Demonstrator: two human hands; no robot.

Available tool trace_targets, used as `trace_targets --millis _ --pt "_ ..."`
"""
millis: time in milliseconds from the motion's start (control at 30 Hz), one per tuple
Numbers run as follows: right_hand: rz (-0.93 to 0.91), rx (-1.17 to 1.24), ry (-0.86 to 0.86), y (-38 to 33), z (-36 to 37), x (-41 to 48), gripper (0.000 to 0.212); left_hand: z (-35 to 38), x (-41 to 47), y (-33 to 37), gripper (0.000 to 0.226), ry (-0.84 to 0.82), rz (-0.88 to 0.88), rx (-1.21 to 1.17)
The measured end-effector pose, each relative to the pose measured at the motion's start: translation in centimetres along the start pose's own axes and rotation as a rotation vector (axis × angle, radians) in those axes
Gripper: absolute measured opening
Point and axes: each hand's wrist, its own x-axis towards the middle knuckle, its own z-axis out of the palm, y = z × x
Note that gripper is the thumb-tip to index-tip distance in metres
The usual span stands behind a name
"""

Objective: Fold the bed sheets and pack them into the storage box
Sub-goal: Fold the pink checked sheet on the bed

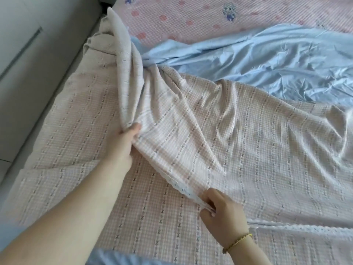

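Observation:
A pink checked bed sheet (248,134) with dotted stripes and a white lace hem lies spread over the bed, partly doubled over itself. My left hand (122,144) pinches a bunched fold of it near the middle left, where the cloth rises in a twisted ridge toward the top left. My right hand (221,213), a gold bracelet on its wrist, grips the lace hem at the lower centre. A crumpled light blue sheet (277,60) lies beyond, partly under the checked one. No storage box is in view.
A pink patterned bed cover (191,18) with small blue figures fills the far side. A grey wall or panel (28,54) runs along the bed's left edge. A bit of blue clothing (114,258) shows at the bottom.

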Motion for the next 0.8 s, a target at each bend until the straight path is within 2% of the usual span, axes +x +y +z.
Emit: trace_targets --millis 67,100,200,300,400,567,667,733,800 --pt "-0.062 -0.055 0.021 0.3 0.2 -0.2 0.026 -4.4 -2.6 0.0 0.015 -0.005 0.037 -0.047" --pt "-0.083 -0.091 -0.042 0.2 0.2 -0.3 0.030 -6.3 -3.7 -0.5 0.019 -0.004 0.022 -0.043" --pt "-0.079 -0.211 -0.242 0.7 1.6 -0.7 0.026 -10.0 -5.2 -4.1 0.032 0.005 -0.144 0.053" --pt "-0.053 -0.262 -0.459 1.3 3.2 -1.2 0.033 -10.2 -3.9 -6.3 0.038 -0.001 -0.323 0.142" --pt "0.024 -0.284 -0.484 0.7 3.7 -1.0 0.027 -7.8 -0.4 -5.1 0.039 0.037 -0.296 0.117" --pt "0.055 -0.270 -0.487 0.6 4.1 -1.0 0.025 -4.8 4.5 1.8 0.029 0.110 -0.140 -0.052" --pt "0.094 -0.262 -0.413 -0.2 3.3 -0.9 0.027 -7.7 4.1 5.2 0.016 0.166 -0.033 -0.193" --pt "0.094 -0.238 -0.337 -0.5 2.4 -0.6 0.033 -10.6 2.6 5.5 0.015 0.169 0.001 -0.204" --pt "0.067 -0.233 -0.321 -0.7 1.8 -0.5 0.030 -14.2 0.7 4.3 0.025 0.182 0.013 -0.165"
